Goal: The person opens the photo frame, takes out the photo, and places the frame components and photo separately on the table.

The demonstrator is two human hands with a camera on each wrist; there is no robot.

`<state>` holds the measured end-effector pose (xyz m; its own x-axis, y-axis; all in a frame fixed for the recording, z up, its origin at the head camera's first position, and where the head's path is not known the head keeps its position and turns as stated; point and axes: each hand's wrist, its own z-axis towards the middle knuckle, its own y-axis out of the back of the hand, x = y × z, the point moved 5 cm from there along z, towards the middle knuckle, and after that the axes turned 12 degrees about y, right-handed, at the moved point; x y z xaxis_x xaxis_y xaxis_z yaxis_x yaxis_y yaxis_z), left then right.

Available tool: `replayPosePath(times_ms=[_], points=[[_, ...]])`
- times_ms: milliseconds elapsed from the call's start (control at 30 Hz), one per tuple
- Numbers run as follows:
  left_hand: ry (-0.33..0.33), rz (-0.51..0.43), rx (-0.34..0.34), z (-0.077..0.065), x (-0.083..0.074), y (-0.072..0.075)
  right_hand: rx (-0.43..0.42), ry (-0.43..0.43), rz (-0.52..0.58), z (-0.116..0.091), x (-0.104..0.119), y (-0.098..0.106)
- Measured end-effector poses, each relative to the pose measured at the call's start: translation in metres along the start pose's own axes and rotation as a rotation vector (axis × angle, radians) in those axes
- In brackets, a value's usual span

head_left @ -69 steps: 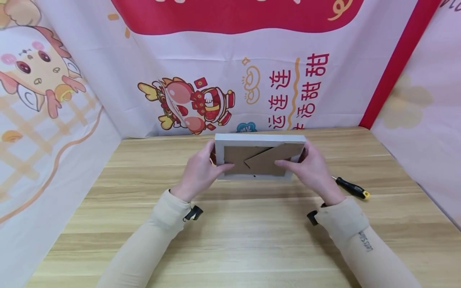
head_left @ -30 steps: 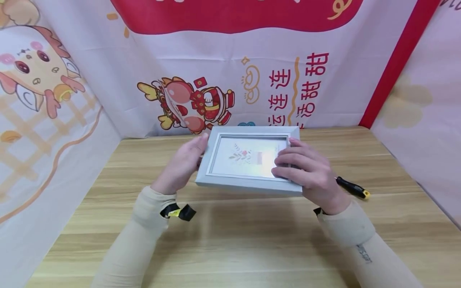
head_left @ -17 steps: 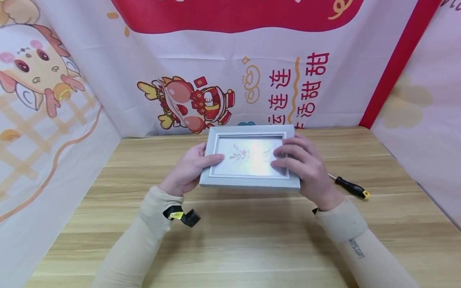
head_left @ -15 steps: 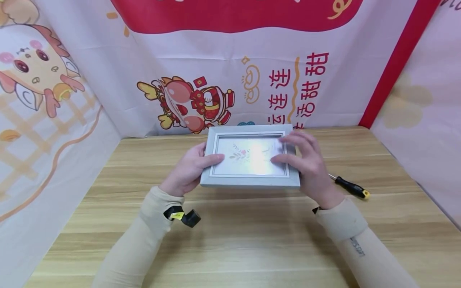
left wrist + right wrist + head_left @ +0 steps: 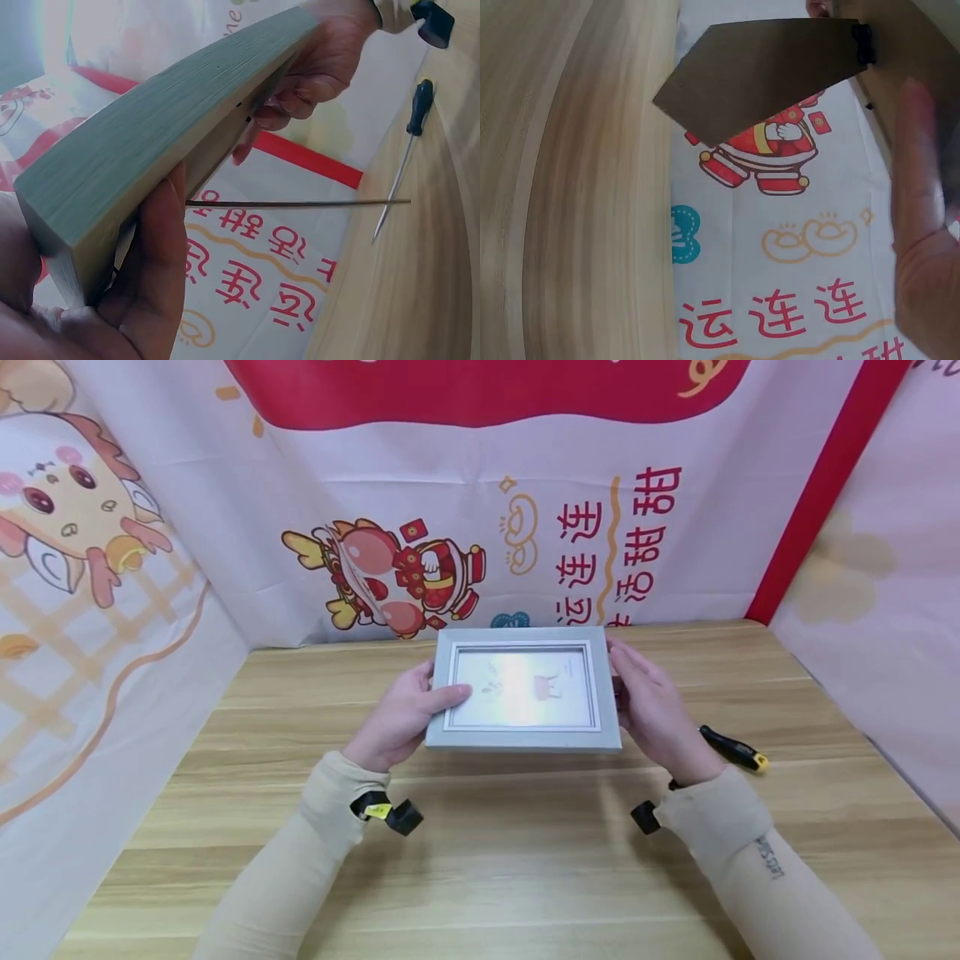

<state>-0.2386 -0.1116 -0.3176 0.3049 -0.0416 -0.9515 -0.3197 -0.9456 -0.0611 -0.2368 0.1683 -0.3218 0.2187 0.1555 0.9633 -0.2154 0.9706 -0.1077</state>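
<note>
A pale grey picture frame (image 5: pixel 525 741) is held over the table, its front tilted up toward me, with glare across the light print (image 5: pixel 555 685). My left hand (image 5: pixel 397 714) grips the left edge, thumb on the front and fingers behind. At the right edge is my right hand (image 5: pixel 660 718); the left wrist view shows its fingers (image 5: pixel 319 88) curled at the back. One finger (image 5: pixel 916 165) lies along the brown backing in the right wrist view. From that backing the stand leg (image 5: pixel 765 75) sticks out on a black hinge (image 5: pixel 863 43).
A screwdriver (image 5: pixel 733 748) with a black and yellow handle lies on the wooden table (image 5: pixel 517 877), right of my right hand. A printed cloth (image 5: pixel 450 468) hangs behind the table, and more cloth stands at both sides.
The frame has turned from its back to its front. My right fingers have left the glass for the right edge and back, and the stand leg, flat earlier, now sticks out.
</note>
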Motion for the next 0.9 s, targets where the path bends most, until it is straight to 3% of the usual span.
replayPosePath(times_ms=[233,400,633,900], points=[[0.031,0.037,0.005,0.011,0.016,-0.007,0.074,-0.146,-0.275,0.002,-0.011,0.004],[0.083,0.027,-0.005,0.024,0.032,-0.012,0.097,-0.186,-0.368,0.005,-0.020,0.012],[0.160,0.071,-0.008,0.037,0.051,-0.011,0.179,-0.254,-0.593,0.006,-0.043,0.018],[0.220,0.386,0.017,0.039,0.064,-0.003,0.291,-0.235,-0.759,0.003,-0.066,0.017]])
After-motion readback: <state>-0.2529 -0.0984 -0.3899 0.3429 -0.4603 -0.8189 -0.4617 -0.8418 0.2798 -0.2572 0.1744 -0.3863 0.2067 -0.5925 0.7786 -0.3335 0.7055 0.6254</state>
